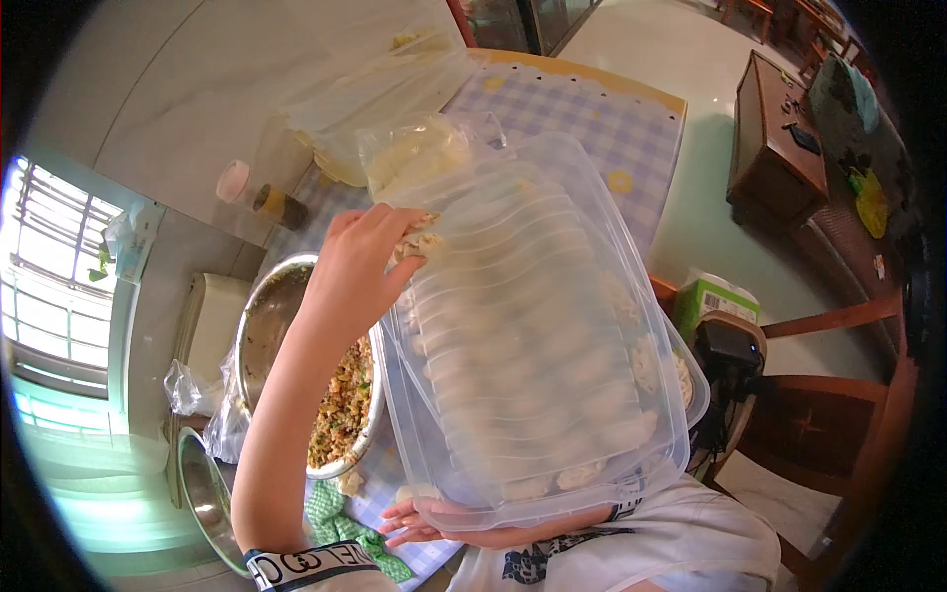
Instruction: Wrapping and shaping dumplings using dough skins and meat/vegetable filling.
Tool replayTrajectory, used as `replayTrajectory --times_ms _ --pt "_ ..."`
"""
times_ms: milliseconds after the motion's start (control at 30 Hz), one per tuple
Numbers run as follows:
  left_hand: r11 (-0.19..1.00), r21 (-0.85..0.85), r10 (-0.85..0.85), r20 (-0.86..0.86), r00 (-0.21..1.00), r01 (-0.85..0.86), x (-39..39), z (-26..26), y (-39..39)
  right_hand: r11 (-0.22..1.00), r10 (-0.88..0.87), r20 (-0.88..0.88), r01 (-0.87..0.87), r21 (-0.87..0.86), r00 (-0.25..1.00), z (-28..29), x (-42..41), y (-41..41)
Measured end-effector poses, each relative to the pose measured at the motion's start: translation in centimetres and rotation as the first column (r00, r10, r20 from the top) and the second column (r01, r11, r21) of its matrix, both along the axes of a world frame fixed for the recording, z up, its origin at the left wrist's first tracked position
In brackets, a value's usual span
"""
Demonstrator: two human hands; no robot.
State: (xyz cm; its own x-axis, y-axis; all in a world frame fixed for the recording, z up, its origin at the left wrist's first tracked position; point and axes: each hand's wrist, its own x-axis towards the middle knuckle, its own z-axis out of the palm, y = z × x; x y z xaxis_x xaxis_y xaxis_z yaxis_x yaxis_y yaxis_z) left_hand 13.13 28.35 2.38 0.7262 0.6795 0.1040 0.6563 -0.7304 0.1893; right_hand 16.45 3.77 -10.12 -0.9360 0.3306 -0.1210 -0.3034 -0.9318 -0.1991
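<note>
My left hand [355, 255] reaches over the steel bowl's rim, with a pale, pleated dumpling [418, 246] between thumb and fingers. The dumpling is at the left edge of a translucent, ribbed plastic tray [533, 296]. Through the plastic, rows of dumplings [642, 362] look blurred. My right hand [425, 522] lies palm up at the tray's near left corner, fingers spread and partly behind the plastic; whether it bears the tray's weight is unclear. Under my left forearm, the steel bowl [373, 436] contains a chopped filling [344, 407] with green bits.
A plastic bag of pale wrappers [422, 152] rests beyond the tray on the checked tablecloth [562, 111]. Near the bowl lie a green cloth [333, 510] and a lump of dough [350, 483]. A glass bowl [207, 496] stands left; wooden chairs [814, 422] are at right.
</note>
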Motion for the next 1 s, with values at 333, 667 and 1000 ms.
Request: replayTrajectory --times_ms 333,667,1000 --pt "0.998 -0.048 0.045 0.044 0.998 -0.043 0.0 0.3 -1.3 0.999 0.025 0.062 -0.028 0.043 0.998 0.5 -0.1 1.5" --pt "0.997 -0.074 0.006 0.009 1.000 -0.006 0.1 0.5 -0.7 0.997 -0.041 -0.008 0.042 0.069 0.999 -0.6 -0.2 1.7" --pt "0.999 -0.025 -0.034 0.005 0.999 0.034 0.2 0.3 -0.7 0.966 -0.211 -0.142 0.229 0.125 0.967 -2.1 -0.9 1.1"
